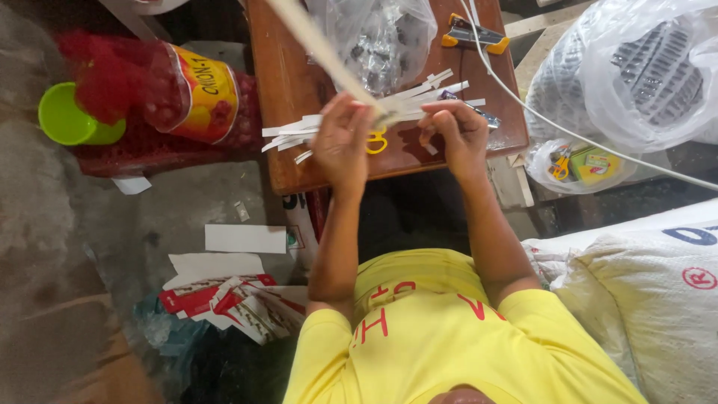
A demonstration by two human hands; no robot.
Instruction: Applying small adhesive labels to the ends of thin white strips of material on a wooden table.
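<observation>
The left hand (342, 142) is raised above the wooden table (292, 82) with its fingers closed around the lower end of a long pale strip (321, 49), which slants up and away toward the table's far edge. The right hand (456, 131), just beside it over the same table, is curled with thumb and fingers pinched together near that strip's end; whether it actually grips the strip cannot be told. Below both hands, on the table, lies a loose fan of white paper strips (299, 131), with yellow-handled scissors (376, 141) among them. Farther back on the table sit a clear plastic bag (381, 37) of small dark pieces and an orange-tipped stapler (471, 34). Left of the table stand a red mesh sack (164, 90) and a green cup (66, 116). Cut cardboard scraps (224, 292) lie on the floor near the table's front-left corner.
</observation>
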